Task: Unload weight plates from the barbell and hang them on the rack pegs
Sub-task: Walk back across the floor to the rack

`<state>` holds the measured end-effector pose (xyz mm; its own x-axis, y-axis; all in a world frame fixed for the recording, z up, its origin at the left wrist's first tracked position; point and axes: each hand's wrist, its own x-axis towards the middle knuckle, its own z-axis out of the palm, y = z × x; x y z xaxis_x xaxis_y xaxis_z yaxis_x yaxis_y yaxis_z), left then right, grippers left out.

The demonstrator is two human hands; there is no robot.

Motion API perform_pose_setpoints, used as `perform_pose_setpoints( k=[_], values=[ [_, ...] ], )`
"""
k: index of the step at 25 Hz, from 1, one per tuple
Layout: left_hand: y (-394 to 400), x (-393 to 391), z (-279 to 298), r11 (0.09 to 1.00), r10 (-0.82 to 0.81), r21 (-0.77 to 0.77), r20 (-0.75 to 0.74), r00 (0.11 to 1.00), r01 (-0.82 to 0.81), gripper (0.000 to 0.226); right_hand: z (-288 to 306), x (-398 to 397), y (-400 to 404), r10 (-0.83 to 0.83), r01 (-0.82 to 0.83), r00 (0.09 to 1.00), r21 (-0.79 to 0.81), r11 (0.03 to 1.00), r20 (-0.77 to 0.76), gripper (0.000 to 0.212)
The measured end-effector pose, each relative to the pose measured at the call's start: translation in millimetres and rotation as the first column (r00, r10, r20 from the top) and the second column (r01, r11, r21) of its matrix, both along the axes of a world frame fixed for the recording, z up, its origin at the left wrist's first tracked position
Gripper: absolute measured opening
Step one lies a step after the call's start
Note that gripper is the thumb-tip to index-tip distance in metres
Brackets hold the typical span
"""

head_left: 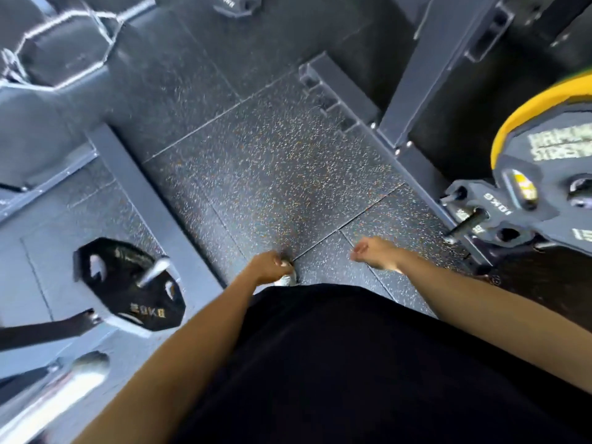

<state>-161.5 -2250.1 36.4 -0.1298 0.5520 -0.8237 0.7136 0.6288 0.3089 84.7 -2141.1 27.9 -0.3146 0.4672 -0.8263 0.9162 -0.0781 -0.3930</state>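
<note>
I look straight down at a speckled rubber floor. My left hand point(269, 267) hangs in front of my body with its fingers curled and nothing in it. My right hand point(374, 253) is loosely curled as well and holds nothing. A black 20 kg plate point(128, 283) hangs on a chrome peg point(153, 272) at the lower left. At the right edge a yellow-rimmed plate point(544, 123) and a smaller black 10 kg plate point(499, 216) sit on rack pegs. A chrome bar end point(64, 382) shows at the bottom left.
Grey steel frame beams point(150, 193) run along the left. The rack base rail point(352, 100) and an upright point(442, 65) stand at the right. A black padded bench point(64, 52) is at the top left. The open floor point(272, 174) lies between both frames.
</note>
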Motion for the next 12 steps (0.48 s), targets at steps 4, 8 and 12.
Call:
perform_pose_setpoints(
  k=[4, 8, 12],
  values=[
    [-1, -69, -24, 0.991, 0.038, -0.132, 0.071, 0.997, -0.028, 0.045, -20, -51, 9, 0.131, -0.125, 0.987, -0.070, 0.990, 0.089, 0.035],
    [26, -136, -27, 0.985, 0.167, -0.036, 0.044, 0.985, -0.166, 0.042, -22, -123, 41, 0.144, -0.145, 0.986, 0.004, 0.989, 0.079, 0.033],
    [34, -180, -38, 0.971, 0.235, -0.058, 0.051, 0.971, -0.232, 0.043, -17, -202, 79, 0.171, -0.171, 0.985, 0.057, 0.984, 0.021, 0.033]
  ],
)
